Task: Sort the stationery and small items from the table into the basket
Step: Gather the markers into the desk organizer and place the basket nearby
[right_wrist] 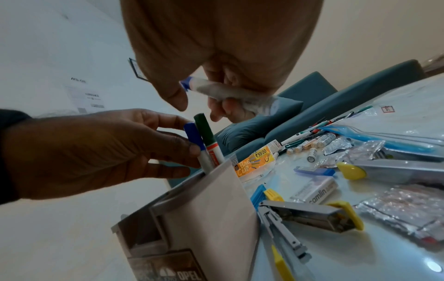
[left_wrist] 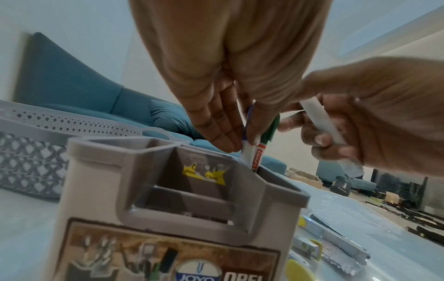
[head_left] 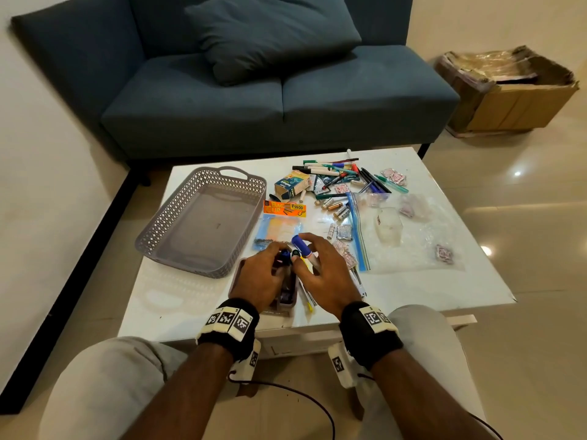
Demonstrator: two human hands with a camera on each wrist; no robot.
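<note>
A grey perforated basket [head_left: 158, 223] sits at the table's left with nothing in it. Just in front of me stands a grey pen holder [head_left: 287, 300] [left_wrist: 168, 190] [right_wrist: 211, 199]. A blue-capped marker [right_wrist: 193, 135] [left_wrist: 247, 150] and a green-capped marker [right_wrist: 206, 131] [left_wrist: 270, 129] stand in its far slot. My left hand [head_left: 282, 254] [left_wrist: 223, 133] [right_wrist: 96, 152] pinches these two between thumb and fingers. My right hand [head_left: 305, 247] [right_wrist: 204, 104] [left_wrist: 360, 117] hovers just right of them, gripping another white marker with a blue cap [head_left: 300, 244] [right_wrist: 228, 91] [left_wrist: 321, 121].
On the white table [head_left: 190, 300] lie a heap of pens [head_left: 336, 173], loose batteries [head_left: 333, 208], an orange bag-clip packet [head_left: 284, 208], a zip bag [head_left: 397, 230], staplers [right_wrist: 310, 216] and a Camlin box [right_wrist: 314, 190]. A blue sofa [head_left: 270, 100] stands behind, a cardboard box [head_left: 508, 96] at the right.
</note>
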